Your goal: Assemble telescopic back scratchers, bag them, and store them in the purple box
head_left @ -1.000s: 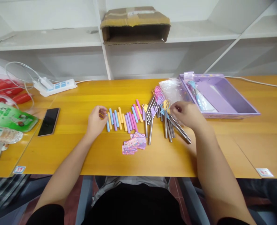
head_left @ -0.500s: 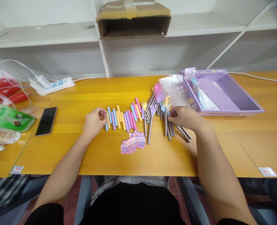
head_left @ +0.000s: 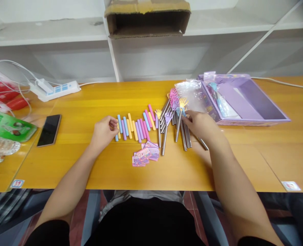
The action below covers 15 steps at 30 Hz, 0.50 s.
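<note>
My left hand [head_left: 104, 131] rests at the left end of a row of coloured tubes [head_left: 130, 131], its fingers curled together; whatever may be in them is hidden. The tubes are blue, yellow, purple and pink. At the right, my right hand [head_left: 198, 123] has its thumb and fingers closed at a back scratcher in the pile. Its fingertips are by a blue hand-shaped head [head_left: 182, 112] and a yellow-headed back scratcher [head_left: 180, 118]. More back scratchers [head_left: 166, 119], with metal rods and pink, purple and yellow heads, lie left of it.
Small printed cards [head_left: 145, 155] lie in front of the tubes. A purple box [head_left: 256, 119] with a bagged back scratcher stands at right, beside clear plastic bags [head_left: 189, 90]. A phone [head_left: 49, 130], power strip [head_left: 60, 90] and green package [head_left: 10, 126] are left. A cardboard box [head_left: 147, 8] sits on the shelf.
The yellow-headed back scratcher by my right hand has shifted, its head slightly farther back and its rod end turned left. My right hand has moved slightly left. My left hand stays by the tubes.
</note>
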Available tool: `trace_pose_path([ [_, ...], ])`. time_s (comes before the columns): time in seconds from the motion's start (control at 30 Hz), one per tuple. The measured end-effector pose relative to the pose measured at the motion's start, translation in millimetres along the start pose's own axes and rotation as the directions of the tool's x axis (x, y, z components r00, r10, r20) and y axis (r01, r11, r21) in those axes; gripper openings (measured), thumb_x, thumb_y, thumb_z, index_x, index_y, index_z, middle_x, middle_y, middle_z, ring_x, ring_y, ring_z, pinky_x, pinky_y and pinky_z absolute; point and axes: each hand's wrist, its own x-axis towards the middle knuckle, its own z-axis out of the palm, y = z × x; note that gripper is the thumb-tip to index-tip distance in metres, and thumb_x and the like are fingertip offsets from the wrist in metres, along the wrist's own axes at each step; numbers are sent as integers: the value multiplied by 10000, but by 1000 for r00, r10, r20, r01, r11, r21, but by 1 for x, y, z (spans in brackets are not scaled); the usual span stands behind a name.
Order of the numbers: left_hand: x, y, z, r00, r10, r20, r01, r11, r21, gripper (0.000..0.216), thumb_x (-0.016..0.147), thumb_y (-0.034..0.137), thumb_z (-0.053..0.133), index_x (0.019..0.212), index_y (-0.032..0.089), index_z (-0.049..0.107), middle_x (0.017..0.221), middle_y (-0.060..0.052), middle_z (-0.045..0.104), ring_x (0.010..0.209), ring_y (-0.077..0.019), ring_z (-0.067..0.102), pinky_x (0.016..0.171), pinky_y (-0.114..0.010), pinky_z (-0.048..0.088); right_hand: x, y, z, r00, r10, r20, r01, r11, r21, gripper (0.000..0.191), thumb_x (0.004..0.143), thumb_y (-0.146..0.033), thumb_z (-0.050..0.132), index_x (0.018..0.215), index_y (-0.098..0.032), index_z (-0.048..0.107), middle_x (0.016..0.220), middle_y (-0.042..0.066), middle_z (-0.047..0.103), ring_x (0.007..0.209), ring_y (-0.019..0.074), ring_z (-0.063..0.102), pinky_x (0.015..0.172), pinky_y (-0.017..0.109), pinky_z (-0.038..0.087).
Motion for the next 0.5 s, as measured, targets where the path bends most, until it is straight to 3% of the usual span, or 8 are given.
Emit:
trace_pose_path([
  [0.1,-1,1,0,1000,0,-3,0,1000,1,256,738,80,680,955,215,686,905,1,741,785,-159,702,772,-303,583,-2,-1,0,998,-18,-58,14,997,-79,347,1066,-384,466,1079,-191,754,920,145,730,773,283,651,702,363,391],
  [0.2,-1,1,0,1000,24,-18,-23,999,46,247,735,68,673,932,218,685,880,4,724,771,-161,693,775,-311,576,-2,0,0,991,-22,-136,11,997,-78,396,1063,-371,454,1209,-177,767,944,149,710,764,279,641,699,369,412],
  [0.37,0,2,0,995,89,-40,-84,991,104,242,747,50,646,919,213,692,853,11,683,753,-155,669,766,-303,555,1,1,-2,963,-68,-260,87,994,65,484,1031,-281,430,1421,-147,685,1012,169,709,855,299,661,774,391,485],
  [0.5,0,3,-1,993,105,-45,-100,988,117,247,755,50,639,931,212,701,846,11,666,744,-154,655,742,-294,545,3,-1,0,975,-28,-221,73,978,197,550,983,-231,440,1495,-151,626,920,148,735,820,309,678,772,398,503],
])
